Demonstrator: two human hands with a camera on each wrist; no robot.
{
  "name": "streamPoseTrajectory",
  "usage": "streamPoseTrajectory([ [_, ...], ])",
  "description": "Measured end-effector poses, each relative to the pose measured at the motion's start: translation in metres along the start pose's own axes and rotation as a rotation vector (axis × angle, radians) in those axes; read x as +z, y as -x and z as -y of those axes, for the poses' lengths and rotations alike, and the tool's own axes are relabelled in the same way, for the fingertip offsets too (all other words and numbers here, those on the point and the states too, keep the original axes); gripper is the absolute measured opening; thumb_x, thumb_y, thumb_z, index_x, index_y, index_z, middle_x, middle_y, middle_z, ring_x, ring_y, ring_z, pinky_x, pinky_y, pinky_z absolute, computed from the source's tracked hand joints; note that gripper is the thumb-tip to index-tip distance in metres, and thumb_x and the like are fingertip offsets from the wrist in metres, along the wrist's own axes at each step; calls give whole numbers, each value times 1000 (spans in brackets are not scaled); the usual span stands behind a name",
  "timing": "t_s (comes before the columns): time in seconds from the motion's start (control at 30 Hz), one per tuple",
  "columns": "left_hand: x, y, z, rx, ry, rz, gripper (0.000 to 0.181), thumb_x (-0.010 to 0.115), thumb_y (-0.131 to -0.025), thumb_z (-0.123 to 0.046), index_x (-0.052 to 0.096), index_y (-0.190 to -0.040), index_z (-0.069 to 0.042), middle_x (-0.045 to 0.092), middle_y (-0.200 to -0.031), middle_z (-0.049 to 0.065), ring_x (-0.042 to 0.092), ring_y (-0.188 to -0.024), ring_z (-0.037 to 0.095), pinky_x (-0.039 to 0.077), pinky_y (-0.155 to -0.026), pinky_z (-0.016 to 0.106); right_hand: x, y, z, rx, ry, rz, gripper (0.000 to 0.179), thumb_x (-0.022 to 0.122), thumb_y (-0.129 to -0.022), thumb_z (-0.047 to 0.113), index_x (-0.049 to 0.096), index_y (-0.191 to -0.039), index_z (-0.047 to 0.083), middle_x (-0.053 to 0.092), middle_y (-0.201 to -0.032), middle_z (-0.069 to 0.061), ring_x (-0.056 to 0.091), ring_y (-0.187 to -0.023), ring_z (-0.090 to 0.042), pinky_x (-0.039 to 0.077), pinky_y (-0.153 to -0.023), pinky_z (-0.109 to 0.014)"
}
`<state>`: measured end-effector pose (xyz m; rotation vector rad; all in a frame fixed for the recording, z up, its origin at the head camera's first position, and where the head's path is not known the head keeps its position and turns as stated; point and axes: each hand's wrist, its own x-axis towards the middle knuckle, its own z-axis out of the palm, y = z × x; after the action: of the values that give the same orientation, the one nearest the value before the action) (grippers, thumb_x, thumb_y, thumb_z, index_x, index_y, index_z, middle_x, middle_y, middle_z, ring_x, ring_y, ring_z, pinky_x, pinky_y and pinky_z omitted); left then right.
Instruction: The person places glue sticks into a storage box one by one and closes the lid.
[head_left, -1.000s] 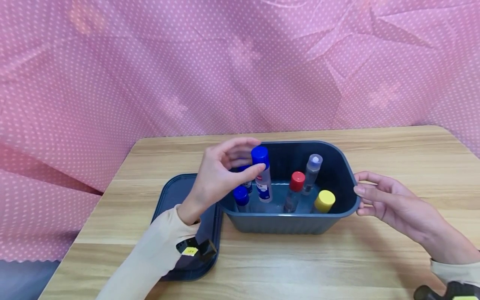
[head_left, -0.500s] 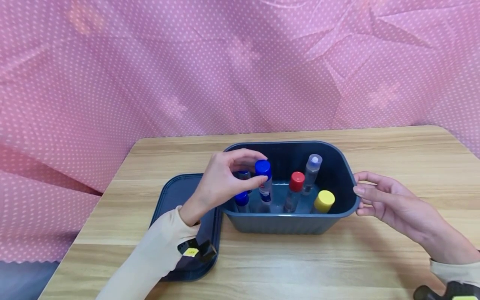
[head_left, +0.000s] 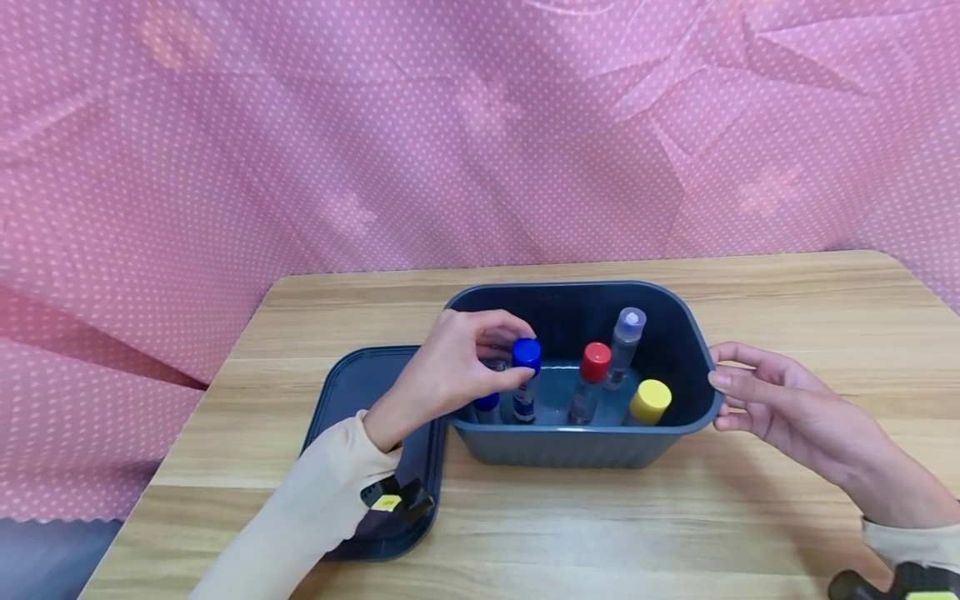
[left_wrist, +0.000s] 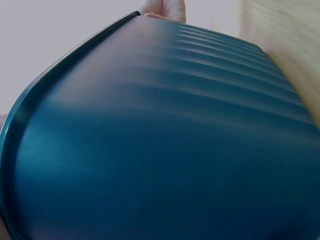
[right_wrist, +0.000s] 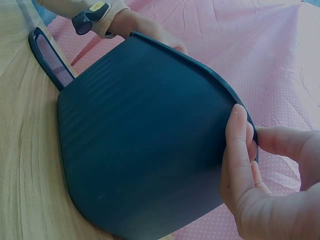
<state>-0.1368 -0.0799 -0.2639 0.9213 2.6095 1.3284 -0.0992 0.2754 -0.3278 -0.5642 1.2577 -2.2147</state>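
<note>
In the head view my left hand (head_left: 450, 358) pinches the cap of a small clear bottle with a blue cap (head_left: 527, 354) between thumb and fingers. That bottle stands upright inside a dark blue-grey plastic box (head_left: 555, 450), low near the front wall. Another blue-capped bottle (head_left: 487, 403) sits just left of it, partly behind the hand. Also inside are a red-capped bottle (head_left: 595, 364), a yellow-capped one (head_left: 649, 402) and a clear-topped bottle (head_left: 627, 333). At the box's right end, my right hand (head_left: 795, 408) pinches the rim, thumb and fingers on either side.
A dark lid (head_left: 360, 375) lies on the wooden table (head_left: 570, 533) left of the box, under the left forearm. Pink dotted cloth (head_left: 480, 142) hangs behind the table. The left wrist view is mostly filled by the box's outer wall (left_wrist: 160, 140).
My left hand has lowered the blue-capped bottle deeper into the box, moving slightly right and toward the front wall. The right hand stays on the rim and the box has not moved.
</note>
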Motion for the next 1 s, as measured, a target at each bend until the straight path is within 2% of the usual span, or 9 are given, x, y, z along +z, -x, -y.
streamPoseTrajectory([
  [0.2,1,-1,-1,-27,-84,32,34,78,-81,-7,66,-112,-2,69,-110,12,68,-99,22,54,-86,29,0,0,0,-2,-3,8,38,22,-101,-9,51,-122,1,67,-105,-11,68,-94,-22,56,-84,-33],
  [0.57,2,-4,-1,-55,-120,65,33,77,-81,-5,66,-112,-3,70,-108,11,68,-99,22,54,-86,29,-1,0,0,-13,-8,26,39,21,-100,-10,51,-122,1,67,-106,-11,67,-95,-21,55,-85,-33],
  [0.73,2,-5,-2,-44,-105,69,33,77,-81,-6,66,-112,-2,70,-108,11,68,-99,21,54,-86,28,-3,0,1,-15,-13,22,39,21,-101,-10,51,-122,0,67,-106,-11,68,-95,-22,55,-85,-33],
  [0.87,-6,-1,-4,-6,-51,9,33,78,-82,-9,66,-111,-2,69,-109,9,67,-100,19,53,-88,27,-3,1,3,-10,-14,21,39,22,-101,-10,51,-123,1,67,-107,-11,68,-95,-22,55,-85,-34],
  [1.0,-24,10,-10,41,-26,-126,30,78,-81,-9,68,-108,-1,70,-106,9,68,-97,20,54,-88,28,-3,-1,6,-4,10,17,37,22,-101,-9,51,-123,0,67,-108,-12,68,-96,-22,55,-85,-34],
])
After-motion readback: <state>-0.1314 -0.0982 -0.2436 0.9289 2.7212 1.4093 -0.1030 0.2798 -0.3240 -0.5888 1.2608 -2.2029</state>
